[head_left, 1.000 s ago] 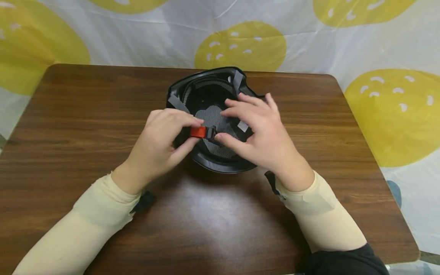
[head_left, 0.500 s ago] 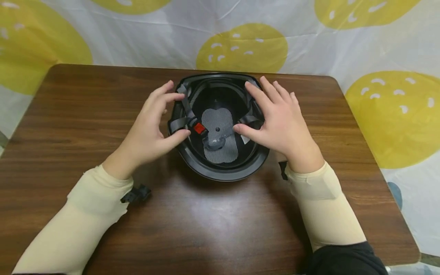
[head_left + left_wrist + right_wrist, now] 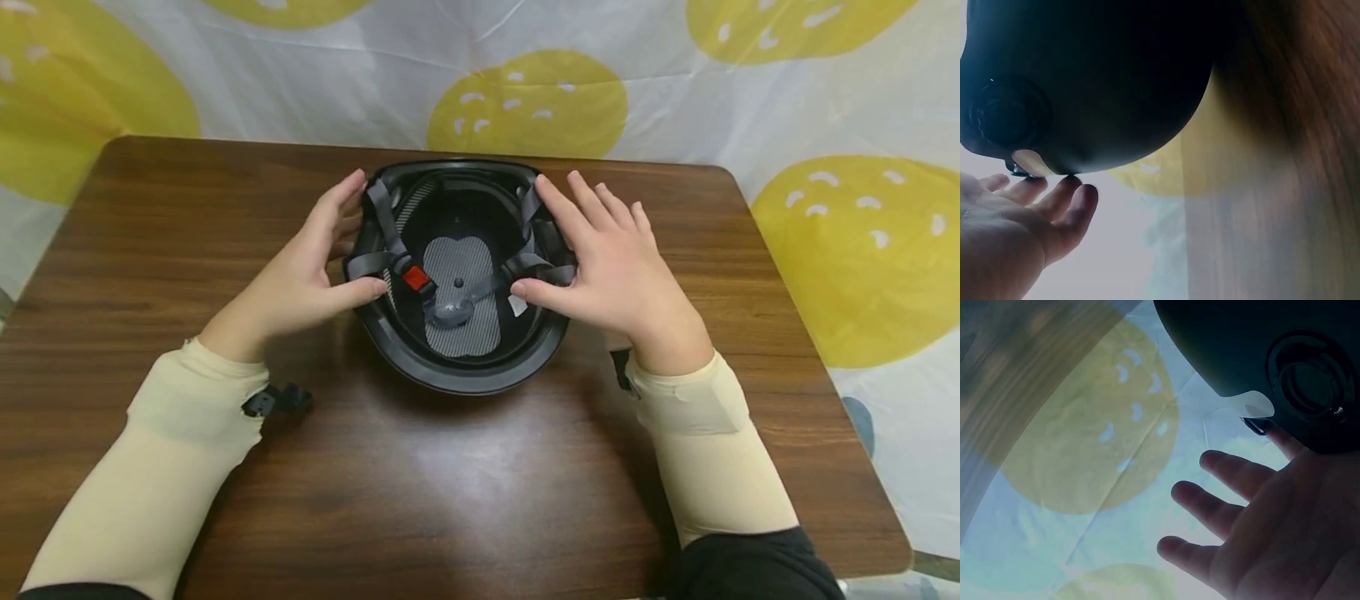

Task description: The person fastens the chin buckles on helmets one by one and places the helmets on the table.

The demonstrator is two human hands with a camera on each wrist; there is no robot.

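A black helmet (image 3: 457,377) lies upside down at the middle of the wooden table (image 3: 480,483). Grey straps joined at a red buckle (image 3: 416,277) hang slack inside it over a grey pad. My left hand (image 3: 315,258) lies against its left side, fingers straight, thumb on the rim. On the opposite side my right hand (image 3: 600,250) does the same, its thumb touching the strap at the rim. The left wrist view shows the dark helmet shell (image 3: 1085,81) above the left hand's straight fingers (image 3: 1054,206). In the right wrist view the helmet shell (image 3: 1241,344) sits above the spread right fingers (image 3: 1235,475).
A white cloth with big yellow circles (image 3: 525,100) hangs behind the table. The table's far edge runs just behind the helmet, and its right edge lies near my right forearm. Bare wood stretches between me and the helmet.
Both hands let go of the strap and red buckle and moved out to the helmet's sides. The strap dropped inside, and the helmet settled level and slid slightly left.
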